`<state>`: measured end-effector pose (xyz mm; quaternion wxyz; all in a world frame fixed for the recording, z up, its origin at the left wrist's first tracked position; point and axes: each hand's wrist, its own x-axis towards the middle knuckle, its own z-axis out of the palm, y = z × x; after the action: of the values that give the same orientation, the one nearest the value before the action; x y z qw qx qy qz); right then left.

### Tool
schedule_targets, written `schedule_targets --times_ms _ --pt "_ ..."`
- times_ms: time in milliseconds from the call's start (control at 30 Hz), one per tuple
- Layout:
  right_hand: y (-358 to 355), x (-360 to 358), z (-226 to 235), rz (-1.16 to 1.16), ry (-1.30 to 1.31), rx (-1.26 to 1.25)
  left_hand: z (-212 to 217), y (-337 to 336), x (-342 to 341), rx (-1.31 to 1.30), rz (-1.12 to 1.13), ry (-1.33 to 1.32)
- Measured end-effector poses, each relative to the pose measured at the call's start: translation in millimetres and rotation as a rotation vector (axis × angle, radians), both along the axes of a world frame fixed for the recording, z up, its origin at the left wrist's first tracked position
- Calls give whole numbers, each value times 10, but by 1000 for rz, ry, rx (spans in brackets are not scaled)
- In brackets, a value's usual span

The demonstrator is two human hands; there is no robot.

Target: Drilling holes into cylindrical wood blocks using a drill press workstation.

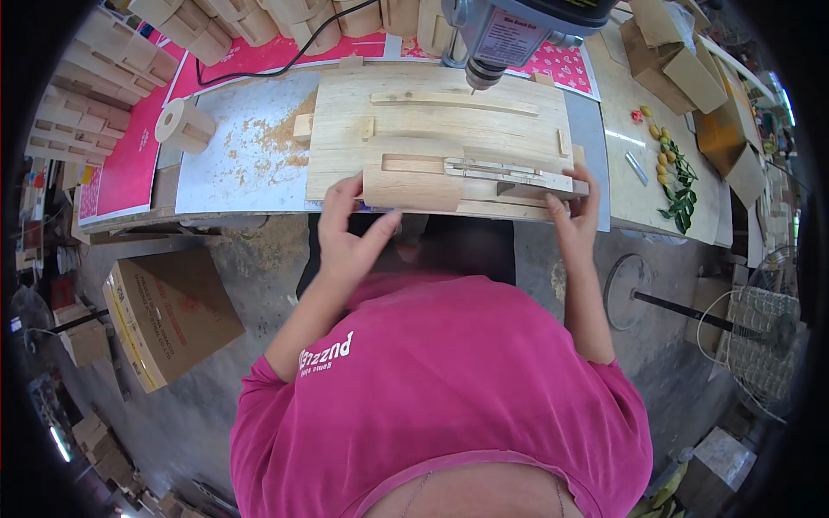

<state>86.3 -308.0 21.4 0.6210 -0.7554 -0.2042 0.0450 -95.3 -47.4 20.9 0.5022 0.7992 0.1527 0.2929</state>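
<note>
A curved wooden block (413,189) lies at the near edge of a wooden jig board (432,125) under a drill press (509,34). My left hand (345,226) rests with its fingers on the block's left end, thumb spread toward the table edge below it. My right hand (573,211) presses on the board's near right corner, beside a wood-and-metal stop strip (518,173). Neither hand is closed around anything. The drill bit (472,86) hangs over the far side of the board.
Sawdust (272,134) covers the bench left of the jig. A wooden spool (183,125) stands at the left, with stacked wooden parts (86,86) behind it. Cardboard boxes (673,52) and small yellow fruits (667,160) lie at the right. Another box (168,315) sits on the floor.
</note>
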Motion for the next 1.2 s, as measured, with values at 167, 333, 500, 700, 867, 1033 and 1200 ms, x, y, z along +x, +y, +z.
schedule_targets --times_ms 167,333,500,700,867,1033,1200 --pt "124 -112 -133 -56 -92 -81 -10 -174 65 205 136 36" --pt "172 -48 -114 3 -62 -27 -47 17 195 -116 -65 171" --pt "218 -44 -62 12 -82 -68 168 -14 308 41 -212 268" --pt "235 -17 -109 1 -98 -129 180 -35 386 -18 -266 300" --pt "252 -15 -97 -27 -70 -103 205 -63 458 171 -316 224" --pt "277 -10 -45 -9 -83 -178 230 -36 491 187 -343 240" --pt "103 165 116 128 130 -66 389 165 504 -85 -483 421"
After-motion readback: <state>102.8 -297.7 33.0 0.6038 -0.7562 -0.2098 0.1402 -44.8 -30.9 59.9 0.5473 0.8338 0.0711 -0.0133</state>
